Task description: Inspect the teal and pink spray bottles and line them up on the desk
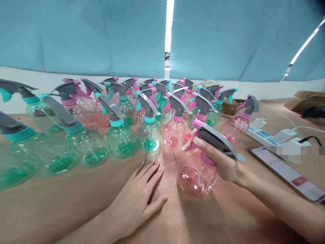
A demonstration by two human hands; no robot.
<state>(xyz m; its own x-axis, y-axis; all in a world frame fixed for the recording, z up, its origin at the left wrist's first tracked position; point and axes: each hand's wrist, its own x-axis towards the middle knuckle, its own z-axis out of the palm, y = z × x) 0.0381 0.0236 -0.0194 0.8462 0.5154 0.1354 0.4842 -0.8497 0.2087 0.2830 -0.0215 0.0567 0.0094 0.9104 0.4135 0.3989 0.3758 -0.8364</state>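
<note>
My right hand (pixel 223 161) grips a pink spray bottle (pixel 196 178) by its grey and pink trigger head, with the fingers around the trigger and neck. The bottle leans, its round base turned partly toward me; whether it touches the table is hard to tell. My left hand (pixel 138 196) lies flat on the wooden table (pixel 162 223), fingers spread and holding nothing. Just beyond its fingertips stand a green spray bottle (pixel 149 137) with a turquoise collar and another green spray bottle (pixel 122 142). A pink spray bottle (pixel 174 134) is upright behind the held one.
Several more green and pink spray bottles crowd the left and back. At right are a pink spray bottle (pixel 236 127), a power strip (pixel 264 135) with chargers and cables, a phone (pixel 289 174) and a cardboard box (pixel 304 103). A blue curtain (pixel 83 37) hangs behind.
</note>
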